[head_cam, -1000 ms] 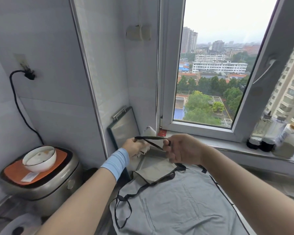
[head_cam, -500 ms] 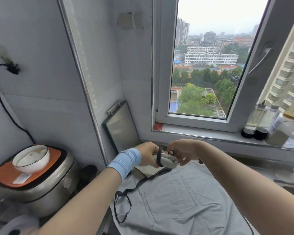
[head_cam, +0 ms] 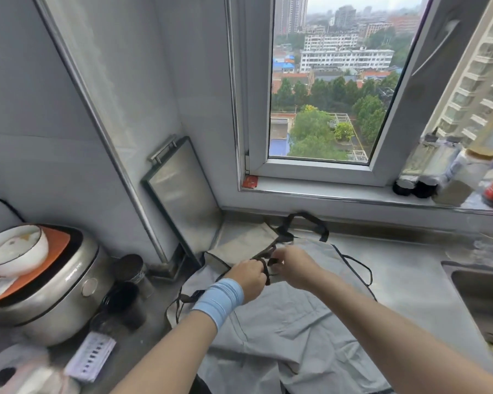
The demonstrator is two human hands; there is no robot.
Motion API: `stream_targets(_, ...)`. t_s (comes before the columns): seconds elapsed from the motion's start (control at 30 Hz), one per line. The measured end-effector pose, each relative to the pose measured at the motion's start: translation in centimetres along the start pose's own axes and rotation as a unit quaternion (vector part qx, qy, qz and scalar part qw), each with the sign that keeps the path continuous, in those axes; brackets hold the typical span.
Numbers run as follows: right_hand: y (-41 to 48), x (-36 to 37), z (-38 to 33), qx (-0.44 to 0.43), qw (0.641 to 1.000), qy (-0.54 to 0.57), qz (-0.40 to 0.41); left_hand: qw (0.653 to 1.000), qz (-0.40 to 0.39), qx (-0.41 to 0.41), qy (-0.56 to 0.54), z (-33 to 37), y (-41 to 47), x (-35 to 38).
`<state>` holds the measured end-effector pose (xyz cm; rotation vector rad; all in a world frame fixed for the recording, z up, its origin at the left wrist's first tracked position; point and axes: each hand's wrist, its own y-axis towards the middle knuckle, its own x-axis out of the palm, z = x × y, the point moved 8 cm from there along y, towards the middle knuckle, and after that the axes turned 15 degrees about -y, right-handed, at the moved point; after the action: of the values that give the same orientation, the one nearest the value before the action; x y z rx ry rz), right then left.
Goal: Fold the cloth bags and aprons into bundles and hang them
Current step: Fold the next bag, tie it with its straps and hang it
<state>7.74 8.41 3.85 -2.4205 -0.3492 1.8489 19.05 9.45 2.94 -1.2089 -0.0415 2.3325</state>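
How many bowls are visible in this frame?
1. A white bowl sits on the orange lid of the rice cooker at the left of the counter. Others may lie out of view, such as inside the sink.

— What can't be made out?
— The left hand (head_cam: pixel 249 275) and right hand (head_cam: pixel 292 268) cover the small bundle between them; only bits of black strap (head_cam: pixel 265 270) show, blurred.
— And the apron (head_cam: pixel 282 322)?
— Its lower part runs off the bottom edge, and the forearms hide some of it.
— Anything else?
— The sink (head_cam: pixel 484 294) is cut by the right edge; the bottles (head_cam: pixel 450 172) on the sill are smeared.
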Motion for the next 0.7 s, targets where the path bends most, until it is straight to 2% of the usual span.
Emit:
stream_targets(0.17,-0.7,6.9,3.1,0.002,0.999,-0.019,0.033,0.997,-0.002,-0.034,-0.068,-3.8,0.4,6.6)
stream_targets(0.37,-1.3,12.1,4.0,-0.032,0.993,-0.084,0.070,0.995,-0.035,-0.070,-0.061,-7.0,0.6,12.7)
stream_targets(0.47,-1.2,14.3,4.9,-0.003,0.995,-0.086,0.048,0.997,-0.055,-0.049,-0.016,-7.0,0.6,14.5)
stream_targets(0.53,-1.4,15.8,5.2,0.004,0.997,-0.071,0.020,0.996,-0.061,-0.055,-0.030,-7.9,0.7,15.3)
stream_targets(0.7,-1.5,17.4,4.3,-0.034,0.999,-0.041,-0.002,0.996,-0.006,-0.055,-0.064,-9.6,0.2,15.2)
